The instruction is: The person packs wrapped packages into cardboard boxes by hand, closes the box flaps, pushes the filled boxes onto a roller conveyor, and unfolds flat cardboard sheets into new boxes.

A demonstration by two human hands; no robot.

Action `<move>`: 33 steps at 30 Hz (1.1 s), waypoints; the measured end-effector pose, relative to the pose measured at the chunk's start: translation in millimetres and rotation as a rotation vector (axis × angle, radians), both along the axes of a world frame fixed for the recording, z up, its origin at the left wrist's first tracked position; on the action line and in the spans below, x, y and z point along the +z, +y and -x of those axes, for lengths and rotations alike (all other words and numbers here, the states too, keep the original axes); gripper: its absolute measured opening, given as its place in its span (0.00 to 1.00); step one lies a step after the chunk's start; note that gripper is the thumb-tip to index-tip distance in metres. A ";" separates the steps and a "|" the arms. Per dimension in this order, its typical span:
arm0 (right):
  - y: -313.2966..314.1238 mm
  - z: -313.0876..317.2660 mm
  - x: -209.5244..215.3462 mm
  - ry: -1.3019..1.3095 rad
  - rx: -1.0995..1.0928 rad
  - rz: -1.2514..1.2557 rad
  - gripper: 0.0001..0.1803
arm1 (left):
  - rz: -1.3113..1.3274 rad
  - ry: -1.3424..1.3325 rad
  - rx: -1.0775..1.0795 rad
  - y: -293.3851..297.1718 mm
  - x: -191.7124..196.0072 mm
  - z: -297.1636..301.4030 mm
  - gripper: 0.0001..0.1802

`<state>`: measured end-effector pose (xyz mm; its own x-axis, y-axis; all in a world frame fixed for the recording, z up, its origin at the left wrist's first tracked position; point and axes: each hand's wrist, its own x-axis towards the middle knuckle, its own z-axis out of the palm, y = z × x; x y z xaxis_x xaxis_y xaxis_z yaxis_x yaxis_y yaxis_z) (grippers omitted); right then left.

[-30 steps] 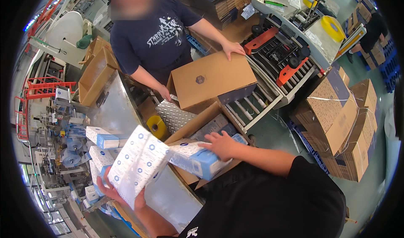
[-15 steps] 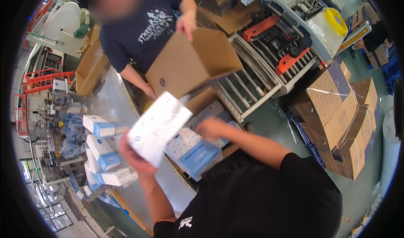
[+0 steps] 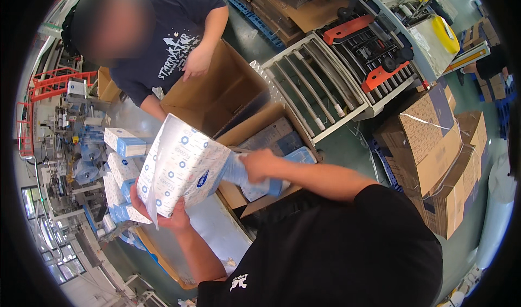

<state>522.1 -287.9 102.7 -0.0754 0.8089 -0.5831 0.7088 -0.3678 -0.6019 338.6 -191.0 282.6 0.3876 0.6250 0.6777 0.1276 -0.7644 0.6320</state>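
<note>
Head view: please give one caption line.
Both hands hold a white-and-blue pack over an open carton.

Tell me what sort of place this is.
Probably a factory packing line: a roller conveyor, stacked cartons, and soft white-and-blue packs held over an open box.

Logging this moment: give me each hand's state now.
Left hand: closed under the white dotted pack, holding it up.
Right hand: closed on the blue-ended pack.
</note>
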 end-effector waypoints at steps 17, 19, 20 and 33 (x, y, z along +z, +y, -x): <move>-37.4 -7.0 -120.6 -0.233 -0.104 -0.903 0.27 | -0.152 0.209 -0.529 -10.5 -28.0 -34.8 0.50; -53.5 5.2 -151.2 -0.177 -0.085 -0.638 0.33 | -0.204 0.495 -0.548 -14.1 -73.5 -56.0 0.45; -64.9 7.1 -169.5 -0.170 -0.086 -0.495 0.36 | -0.198 0.725 -0.512 -23.1 -106.7 -79.1 0.44; -120.3 -126.2 -32.0 -0.360 -0.779 0.008 0.13 | 0.167 0.944 -0.029 56.6 -327.7 30.2 0.34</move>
<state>648.4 -408.2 70.6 0.6907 0.5486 -0.4711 0.3994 -0.8326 -0.3838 308.3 -134.5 -45.0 0.7448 0.6671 -0.0190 0.6227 -0.6844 0.3794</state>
